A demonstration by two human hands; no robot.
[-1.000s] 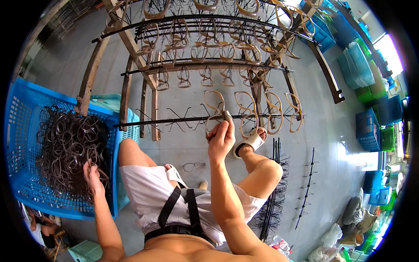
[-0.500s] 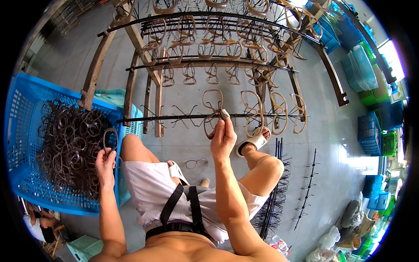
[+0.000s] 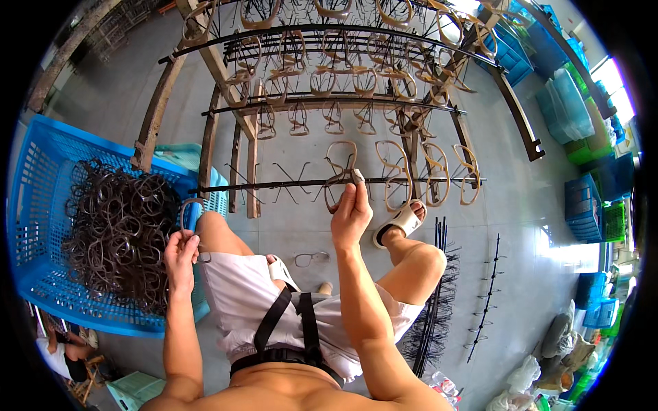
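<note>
My right hand (image 3: 351, 214) reaches forward and pinches a brown eyeglass frame (image 3: 340, 170) that hangs on the lowest black rod (image 3: 288, 183) of a wooden rack. My left hand (image 3: 180, 252) is raised over my left thigh and holds another brown eyeglass frame (image 3: 190, 209) by its rim. To the left stands a blue crate (image 3: 35, 178) heaped with dark frames (image 3: 120, 229). More brown frames (image 3: 429, 171) hang on the same rod to the right of my hand.
The rack's upper rods (image 3: 322, 103) carry rows of hung frames. One pair of glasses (image 3: 312, 259) lies on the grey floor between my legs. Spare black pronged rods (image 3: 439, 301) lie at the right. Blue and green crates (image 3: 586, 205) stand along the right wall.
My left hand has lifted out of the blue crate with one frame and moved toward my thigh. My right hand stayed at the frame on the lowest rod.
</note>
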